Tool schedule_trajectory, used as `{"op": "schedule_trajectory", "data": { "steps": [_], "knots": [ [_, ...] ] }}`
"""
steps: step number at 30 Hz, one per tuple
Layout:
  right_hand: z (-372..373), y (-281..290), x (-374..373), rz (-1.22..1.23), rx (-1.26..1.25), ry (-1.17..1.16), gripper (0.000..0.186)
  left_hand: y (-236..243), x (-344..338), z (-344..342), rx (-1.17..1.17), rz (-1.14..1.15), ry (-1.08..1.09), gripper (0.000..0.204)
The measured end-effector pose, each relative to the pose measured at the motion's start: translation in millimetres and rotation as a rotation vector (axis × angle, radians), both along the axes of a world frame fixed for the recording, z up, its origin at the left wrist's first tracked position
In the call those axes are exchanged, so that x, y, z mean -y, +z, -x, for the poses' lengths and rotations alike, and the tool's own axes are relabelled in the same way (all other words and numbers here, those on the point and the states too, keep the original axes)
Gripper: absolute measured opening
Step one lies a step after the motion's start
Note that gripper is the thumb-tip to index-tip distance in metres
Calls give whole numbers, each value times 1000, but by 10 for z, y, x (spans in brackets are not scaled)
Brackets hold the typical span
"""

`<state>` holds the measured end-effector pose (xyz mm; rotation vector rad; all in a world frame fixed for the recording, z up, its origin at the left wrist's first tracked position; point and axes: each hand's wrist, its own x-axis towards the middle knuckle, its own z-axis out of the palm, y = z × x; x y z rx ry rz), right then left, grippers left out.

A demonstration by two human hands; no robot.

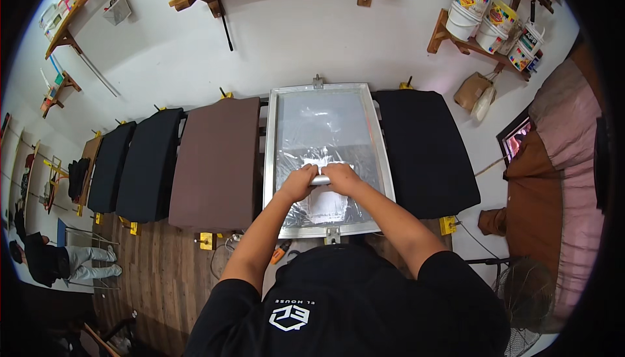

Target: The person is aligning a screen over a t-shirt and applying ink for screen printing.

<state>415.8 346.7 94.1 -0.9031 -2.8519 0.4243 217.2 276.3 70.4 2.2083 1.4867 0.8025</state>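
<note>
A row of print pallets is seen along the wall: 1 brown board (218,162) bare, 2 dark-dressed boards to its left (151,165) and 1 to the right (426,152), w/ a further small board at far left. Over the centre station 1 aluminium-framed screen (327,160) is laid flat. On its mesh, approx. mid-frame toward the near edge, 1 squeegee (320,180) is gripped at the handle by both hands: left hand (298,183) clenched on its left end, right hand (344,178) clenched on its right end. For a clean pull, judged from the grip, pressure should be kept even across both ends, the blade held square to the frame, and the stroke run in one pass. On the right shelf approx. 4 paint buckets (470,7) are stacked. Another person (49,259) is seated at far left.
</note>
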Motion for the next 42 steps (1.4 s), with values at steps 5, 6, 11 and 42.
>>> {"op": "schedule_trajectory", "data": {
  "steps": [5, 6, 11, 42],
  "knots": [
    [-125, 63, 392, 50, -19, 26, 20, 103, 379, -61, -14, 87, -50, 32],
    [-199, 39, 530, 61, -31, 38, 19, 110, 527, -115, -20, 121, -49, 32],
    [-405, 43, 1036, 101, -67, 34, 21, 115, 1042, -312, 17, 105, -59, 27],
    [-535, 13, 2361, 62, -442, -470, 50, -193, 1978, 397, 330, -5, -13, 23]
  ]
}}
